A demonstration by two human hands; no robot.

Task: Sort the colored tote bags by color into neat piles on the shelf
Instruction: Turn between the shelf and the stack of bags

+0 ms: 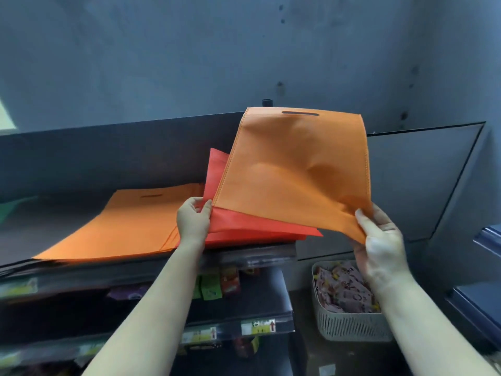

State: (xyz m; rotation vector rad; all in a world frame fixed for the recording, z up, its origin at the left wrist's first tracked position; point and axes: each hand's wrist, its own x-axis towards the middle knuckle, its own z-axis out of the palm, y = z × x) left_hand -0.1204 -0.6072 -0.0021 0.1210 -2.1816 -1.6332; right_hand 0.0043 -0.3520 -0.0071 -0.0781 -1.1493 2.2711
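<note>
An orange tote bag (295, 166) with a cut-out handle slot is lifted and tilted above the top shelf (151, 263). My right hand (379, 237) pinches its lower right corner. My left hand (193, 218) pinches its lower left corner, at the edge of a red bag pile (252, 226) lying underneath on the shelf. A flat pile of orange bags (127, 226) lies on the shelf to the left of the red ones. A green bag (10, 207) shows at the far left, blurred.
A dark back panel (108, 158) rises behind the shelf, with a grey wall above. Lower shelves (238, 327) hold small packets and price labels. A grey slotted basket (347, 324) of wrapped items stands at the lower right, beside dark blue boxes (479, 302).
</note>
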